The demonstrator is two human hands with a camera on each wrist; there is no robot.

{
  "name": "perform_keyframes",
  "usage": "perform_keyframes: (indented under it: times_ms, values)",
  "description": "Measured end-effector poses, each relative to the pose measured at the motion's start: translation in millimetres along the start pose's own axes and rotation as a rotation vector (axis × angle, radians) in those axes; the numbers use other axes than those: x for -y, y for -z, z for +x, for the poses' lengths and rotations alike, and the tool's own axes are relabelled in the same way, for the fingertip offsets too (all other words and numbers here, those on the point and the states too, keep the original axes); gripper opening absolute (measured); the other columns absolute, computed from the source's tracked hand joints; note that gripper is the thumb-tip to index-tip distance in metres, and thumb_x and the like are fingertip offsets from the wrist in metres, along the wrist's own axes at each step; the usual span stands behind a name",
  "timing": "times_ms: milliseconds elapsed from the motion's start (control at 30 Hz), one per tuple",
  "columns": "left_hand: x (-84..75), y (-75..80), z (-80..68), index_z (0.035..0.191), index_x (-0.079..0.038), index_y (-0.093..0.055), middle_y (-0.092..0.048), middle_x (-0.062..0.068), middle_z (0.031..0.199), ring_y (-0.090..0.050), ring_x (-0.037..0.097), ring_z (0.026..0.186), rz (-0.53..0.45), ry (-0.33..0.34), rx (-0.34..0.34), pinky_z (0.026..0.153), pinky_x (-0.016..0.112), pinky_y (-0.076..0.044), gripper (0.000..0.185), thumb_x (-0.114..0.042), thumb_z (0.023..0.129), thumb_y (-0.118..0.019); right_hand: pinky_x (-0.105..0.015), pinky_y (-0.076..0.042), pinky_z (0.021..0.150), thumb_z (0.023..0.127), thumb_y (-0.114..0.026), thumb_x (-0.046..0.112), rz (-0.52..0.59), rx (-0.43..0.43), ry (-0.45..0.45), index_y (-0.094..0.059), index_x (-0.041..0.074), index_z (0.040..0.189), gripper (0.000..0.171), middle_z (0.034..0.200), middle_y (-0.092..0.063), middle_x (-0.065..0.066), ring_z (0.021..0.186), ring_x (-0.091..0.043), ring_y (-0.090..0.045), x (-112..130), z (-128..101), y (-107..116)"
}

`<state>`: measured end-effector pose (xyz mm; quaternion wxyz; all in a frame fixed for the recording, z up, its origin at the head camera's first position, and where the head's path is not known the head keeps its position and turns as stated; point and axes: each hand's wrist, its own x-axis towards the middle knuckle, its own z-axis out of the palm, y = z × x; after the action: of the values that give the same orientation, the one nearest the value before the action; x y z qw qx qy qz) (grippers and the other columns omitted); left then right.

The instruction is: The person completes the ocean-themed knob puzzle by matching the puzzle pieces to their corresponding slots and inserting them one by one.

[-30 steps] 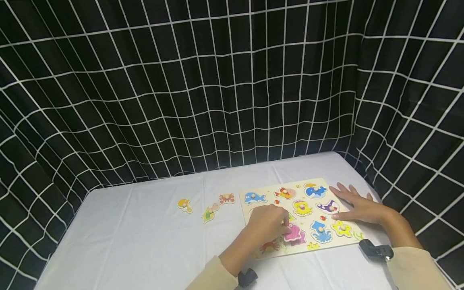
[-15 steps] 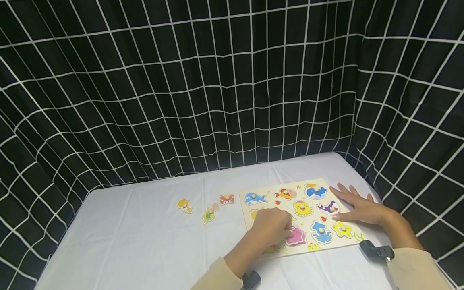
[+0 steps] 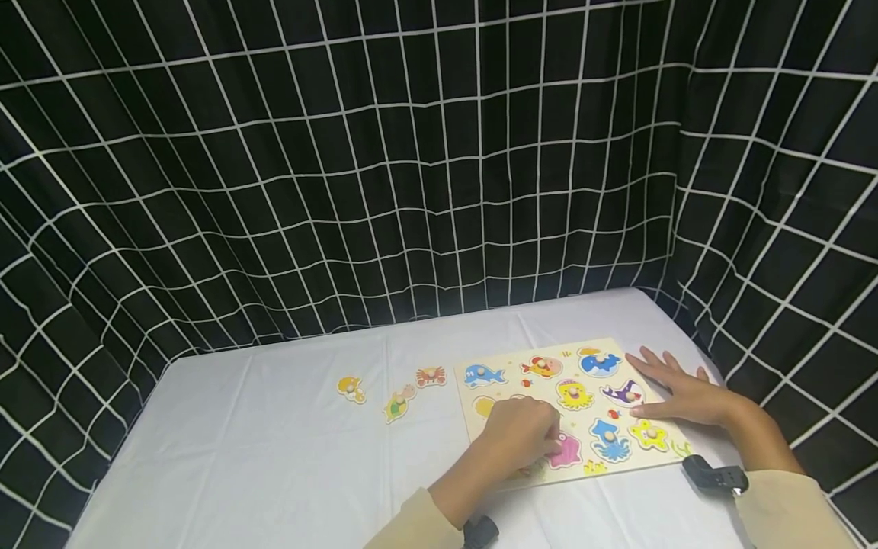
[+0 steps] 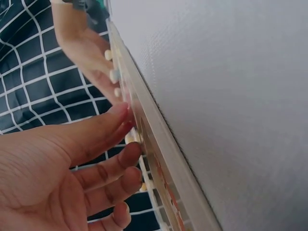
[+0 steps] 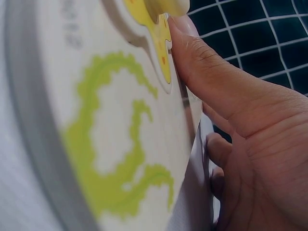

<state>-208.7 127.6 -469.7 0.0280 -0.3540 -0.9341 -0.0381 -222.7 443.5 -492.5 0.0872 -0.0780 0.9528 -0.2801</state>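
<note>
Black cloth with a white grid (image 3: 343, 168) fills the upper frame and both sides, walling in a table under a white cloth (image 3: 261, 442) across the lower half. At lower right lies a wooden puzzle board (image 3: 569, 408) of sea-animal pieces. Left of it, three loose pieces (image 3: 398, 402) sit apart on the cloth. The right hand (image 3: 686, 393) lies flat, fingers spread, against the board's right edge. The left hand (image 3: 517, 435) rests on the board with fingers bent beside the pink shell piece (image 3: 566, 451); whether it grips the piece I cannot tell.
</note>
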Motion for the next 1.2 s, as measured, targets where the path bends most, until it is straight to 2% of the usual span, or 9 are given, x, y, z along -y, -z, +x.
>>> perform_keyframes:
  times_ms: [200, 300, 500, 567, 667, 767, 900, 1067, 1200]
  values:
    - [-0.2, 3.4, 0.5, 0.085, -0.032, -0.076, -0.066, -0.021, 0.075, -0.049, -0.001, 0.063, -0.019, 0.01, 0.004, 0.06, 0.02, -0.039, 0.013, -0.043, 0.083, -0.082, -0.079, 0.014, 0.102, 0.084, -0.076, 0.051, -0.002, -0.001, -0.007, -0.026, 0.01, 0.16, 0.1, 0.165, -0.004, -0.029, 0.147, -0.056, 0.011, 1.2, 0.4, 3.0]
    - [-0.1, 6.3, 0.2, 0.087, -0.031, -0.077, -0.067, -0.021, 0.077, -0.05, -0.001, 0.066, -0.053, 0.021, 0.035, 0.062, 0.02, -0.041, 0.012, -0.041, 0.084, -0.082, -0.079, 0.015, 0.102, 0.083, -0.077, 0.052, 0.005, -0.001, -0.011, -0.026, 0.01, 0.159, 0.101, 0.164, -0.003, -0.03, 0.147, -0.055, 0.013, 1.4, 0.2, 3.4]
    - [3.1, 17.1, -4.3, 0.098, -0.031, -0.079, -0.069, -0.022, 0.09, -0.055, 0.0, 0.077, -0.164, 0.034, 0.168, 0.077, 0.022, -0.046, 0.014, -0.04, 0.087, -0.08, -0.078, 0.016, 0.102, 0.083, -0.077, 0.05, 0.019, -0.001, -0.01, -0.025, 0.01, 0.16, 0.101, 0.165, -0.003, -0.029, 0.147, -0.055, 0.014, -0.8, 0.0, 1.5]
    - [5.7, 23.4, -7.7, 0.105, -0.033, -0.078, -0.07, -0.023, 0.099, -0.06, 0.0, 0.086, -0.183, 0.029, 0.223, 0.085, 0.024, -0.048, 0.018, -0.04, 0.089, -0.077, -0.078, 0.016, 0.102, 0.083, -0.077, 0.05, 0.025, -0.001, -0.014, -0.025, 0.01, 0.16, 0.101, 0.165, -0.003, -0.029, 0.147, -0.055, 0.014, -0.7, 0.0, 0.7]
    - [12.3, 32.8, -12.8, 0.117, -0.039, -0.075, -0.068, -0.023, 0.114, -0.06, 0.0, 0.097, -0.182, 0.004, 0.312, 0.089, 0.026, -0.047, 0.028, -0.042, 0.089, -0.076, -0.078, 0.016, 0.102, 0.083, -0.077, 0.049, 0.027, 0.0, -0.011, -0.025, 0.009, 0.16, 0.1, 0.164, -0.003, -0.03, 0.147, -0.055, 0.013, -0.7, -0.8, -0.1]
    - [23.9, 40.5, -16.0, 0.127, -0.042, -0.069, -0.065, -0.021, 0.117, -0.06, 0.0, 0.102, -0.183, -0.028, 0.356, 0.091, 0.026, -0.047, 0.038, -0.04, 0.089, -0.076, -0.078, 0.016, 0.102, 0.084, -0.077, 0.049, 0.027, 0.004, -0.011, -0.025, 0.009, 0.16, 0.1, 0.164, -0.003, -0.03, 0.147, -0.056, 0.013, -0.2, -1.4, -1.2]
    - [47.5, 50.1, -16.7, 0.134, -0.037, -0.066, -0.064, -0.015, 0.107, -0.06, 0.002, 0.095, -0.222, -0.059, 0.321, 0.085, 0.023, -0.048, 0.041, -0.037, 0.094, -0.073, -0.078, 0.016, 0.102, 0.084, -0.077, 0.049, 0.023, 0.002, -0.012, -0.026, 0.009, 0.16, 0.1, 0.164, -0.003, -0.03, 0.147, -0.056, 0.012, 1.1, -1.3, -2.0]
    - [84.4, 67.6, -18.0, 0.135, -0.026, -0.066, -0.067, -0.007, 0.109, -0.06, 0.006, 0.098, -0.348, -0.063, 0.249, 0.086, 0.024, -0.048, 0.041, -0.032, 0.095, -0.072, -0.078, 0.016, 0.102, 0.083, -0.077, 0.048, 0.029, -0.006, -0.005, -0.026, 0.008, 0.159, 0.1, 0.164, -0.003, -0.031, 0.146, -0.057, 0.012, 3.0, -1.6, -1.0]
    - [115.9, 77.7, -23.3, 0.132, -0.023, -0.068, -0.068, -0.009, 0.105, -0.059, 0.008, 0.093, -0.428, -0.024, 0.156, 0.084, 0.026, -0.048, 0.039, -0.033, 0.094, -0.073, -0.078, 0.016, 0.102, 0.083, -0.077, 0.048, 0.025, -0.005, -0.003, -0.026, 0.008, 0.159, 0.1, 0.164, -0.003, -0.031, 0.146, -0.057, 0.012, 3.3, 0.1, -1.3]
